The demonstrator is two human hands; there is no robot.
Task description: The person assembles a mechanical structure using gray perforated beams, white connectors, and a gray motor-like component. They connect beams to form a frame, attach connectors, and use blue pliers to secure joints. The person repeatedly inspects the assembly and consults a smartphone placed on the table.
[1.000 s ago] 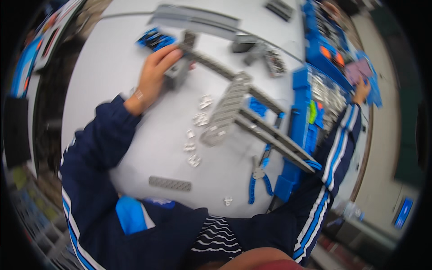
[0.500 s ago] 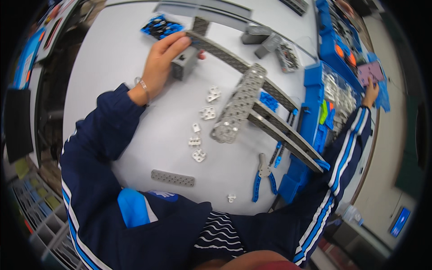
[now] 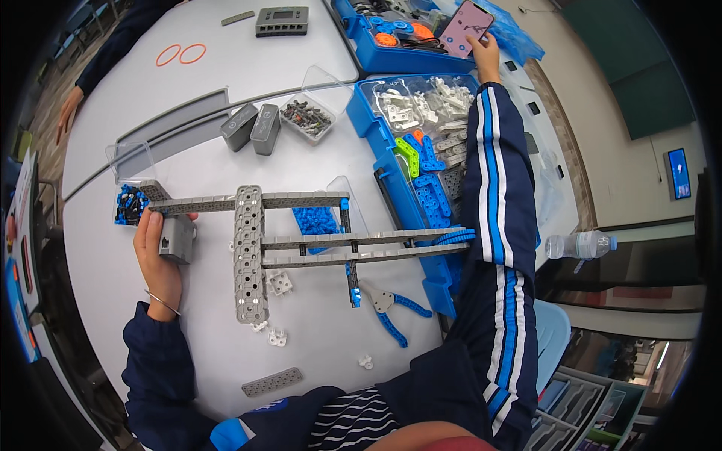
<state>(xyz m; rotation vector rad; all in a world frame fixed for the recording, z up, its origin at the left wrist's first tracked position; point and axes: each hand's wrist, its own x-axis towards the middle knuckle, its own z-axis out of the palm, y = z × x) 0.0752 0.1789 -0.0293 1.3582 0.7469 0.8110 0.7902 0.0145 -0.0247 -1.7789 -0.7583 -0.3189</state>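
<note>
At the left of the table, my left hand [image 3: 156,244] is closed on a grey block [image 3: 177,239] at the end of a long beam frame. Some fingers are hidden behind the block. The frame has a wide perforated crosspiece [image 3: 250,255], long grey beams [image 3: 316,241], black rods with blue collars, and a blue pulley-like wheel [image 3: 455,237] at its right end. My right hand [image 3: 486,56] reaches far to the upper right and grips the lower right edge of a smartphone [image 3: 461,28] with a lit pink screen, one digit lying on the glass. Its other fingers are partly hidden.
Blue parts boxes [image 3: 365,100] line the right side. Blue-handled pliers [image 3: 387,304], white connectors [image 3: 280,283] and a grey perforated plate [image 3: 272,382] lie nearby. Beyond are grey blocks [image 3: 265,129], a tub of pins [image 3: 307,118] and another person's hand [image 3: 70,109].
My view has turned to the right. The beam frame has swung from a diagonal slant to nearly level across the table. Both hands keep their places on the block and the phone.
</note>
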